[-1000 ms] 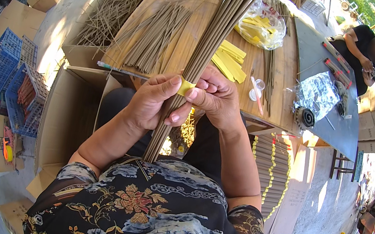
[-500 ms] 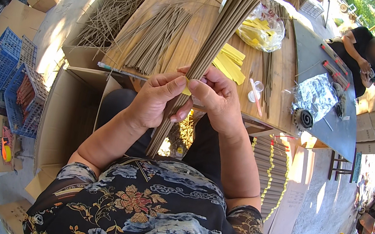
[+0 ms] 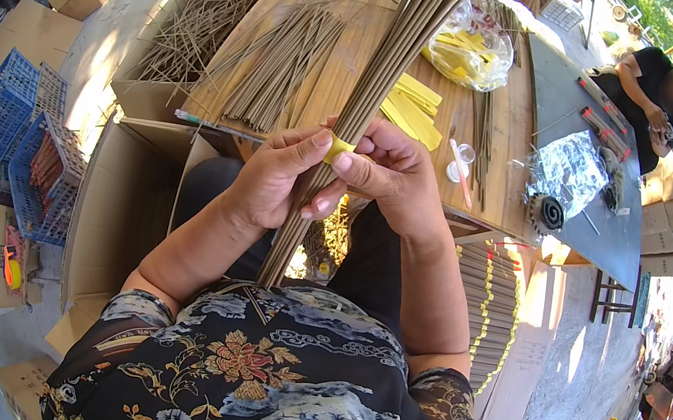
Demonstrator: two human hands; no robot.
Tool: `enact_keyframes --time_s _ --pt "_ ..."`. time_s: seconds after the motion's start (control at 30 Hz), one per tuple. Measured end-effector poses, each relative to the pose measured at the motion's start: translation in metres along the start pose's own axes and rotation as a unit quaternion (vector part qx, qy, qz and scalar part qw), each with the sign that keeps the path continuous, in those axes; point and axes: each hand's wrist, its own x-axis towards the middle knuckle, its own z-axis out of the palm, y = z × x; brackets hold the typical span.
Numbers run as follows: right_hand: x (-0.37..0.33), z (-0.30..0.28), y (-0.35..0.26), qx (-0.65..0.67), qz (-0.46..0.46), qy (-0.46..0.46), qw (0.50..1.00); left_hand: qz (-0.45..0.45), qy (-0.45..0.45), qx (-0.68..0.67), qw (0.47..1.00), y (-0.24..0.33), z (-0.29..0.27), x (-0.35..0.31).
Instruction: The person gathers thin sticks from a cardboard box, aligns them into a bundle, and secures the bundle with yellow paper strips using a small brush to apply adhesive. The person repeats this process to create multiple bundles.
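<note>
Stick bundle [image 3: 387, 66], brown and slender, slants from our patterned shirt [image 3: 263, 368] out over the near edge of the wooden surface [image 3: 496, 171]. Our left hand [image 3: 275, 177] and right hand [image 3: 397, 183] are clamped together on it, thumbs at either side of a yellow paper strip [image 3: 335, 150] across its middle; the strip's back is hidden. We would do well to press it flat and snug, squeezing evenly so no stick slips.

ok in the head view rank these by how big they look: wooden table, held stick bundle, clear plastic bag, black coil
1. Wooden table
2. Held stick bundle, though being nearer the camera likely makes it look bigger
3. Clear plastic bag
4. Black coil
</note>
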Motion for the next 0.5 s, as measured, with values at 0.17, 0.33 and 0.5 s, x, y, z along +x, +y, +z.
enact_keyframes --time_s 0.17,0.33,0.5 --pt "0.002 -0.013 0.004 -0.039 -0.002 -0.015 0.999 -0.012 -0.018 -0.028 0.999 -0.002 -0.002 0.001" --pt "0.003 -0.018 0.001 -0.08 -0.002 -0.032 0.996 -0.027 -0.085 -0.069 0.994 -0.002 -0.012 0.002" --pt "0.001 -0.023 -0.003 -0.064 0.001 -0.034 0.997 -0.017 0.005 -0.041 0.999 0.004 0.005 0.001"
